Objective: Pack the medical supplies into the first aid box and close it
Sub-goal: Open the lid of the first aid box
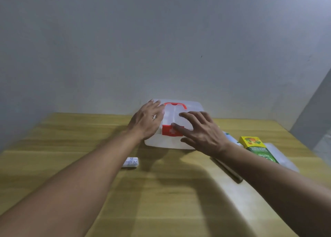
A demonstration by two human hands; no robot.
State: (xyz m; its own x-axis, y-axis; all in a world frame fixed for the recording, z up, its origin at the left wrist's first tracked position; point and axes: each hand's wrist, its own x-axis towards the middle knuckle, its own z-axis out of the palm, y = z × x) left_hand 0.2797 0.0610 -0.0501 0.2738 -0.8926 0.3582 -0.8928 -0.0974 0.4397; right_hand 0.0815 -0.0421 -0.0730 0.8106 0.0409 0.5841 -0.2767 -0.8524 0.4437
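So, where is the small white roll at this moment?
In the head view, the small white roll lies on the wooden table, left of centre, beside the left forearm and in front of the first aid box.

1. Worktop [170, 192]: light wood grain with yellowish plank bands, fills the lower half of the view from 3 through 6 to 9 o'clock; far edge meets the wall.
2. Wall [161, 39]: plain pale grey, matte, covers the whole upper half from 9 through 12 to 3 o'clock; one small dark speck at about 1 o'clock from centre.
3. Grey panel [315, 111]: darker slanted surface at 3 o'clock, standing at the worktop's right edge; cannot tell what it is.
4. Shadows on the worktop: soft dark patches around 5–6 o'clock, and a narrow dark strip [227, 168] at 4 o'clock; blurred, cannot tell if it is an object.
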